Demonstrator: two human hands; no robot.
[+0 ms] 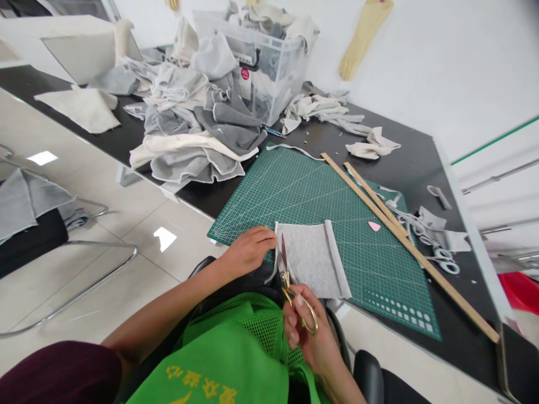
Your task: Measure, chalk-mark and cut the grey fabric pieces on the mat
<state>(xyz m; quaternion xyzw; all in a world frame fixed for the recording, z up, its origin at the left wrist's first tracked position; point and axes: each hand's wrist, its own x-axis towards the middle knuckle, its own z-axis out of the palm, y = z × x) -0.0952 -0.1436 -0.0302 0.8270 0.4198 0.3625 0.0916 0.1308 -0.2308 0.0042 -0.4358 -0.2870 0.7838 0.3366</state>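
My right hand (309, 325) is closed around the gold handles of a pair of scissors (284, 273), whose blades are parted and point away from me. The blades lie along the left edge of a light grey piece of fabric (314, 258), and a narrow strip hangs off that edge. With fingers pinched together, my left hand (252, 248) holds the fabric at its upper left edge. A rolled or folded band runs down the fabric's right side. The piece rests partly on a green cutting mat (337, 210) at the table's near edge.
Two wooden rulers (404, 238) cross the mat's right side. White-handled scissors (444, 261) and scraps lie beyond them. A heap of grey and cream fabric (197, 123) is at left, before a clear plastic bin (278, 67). A pink chalk piece (374, 226) lies on the mat.
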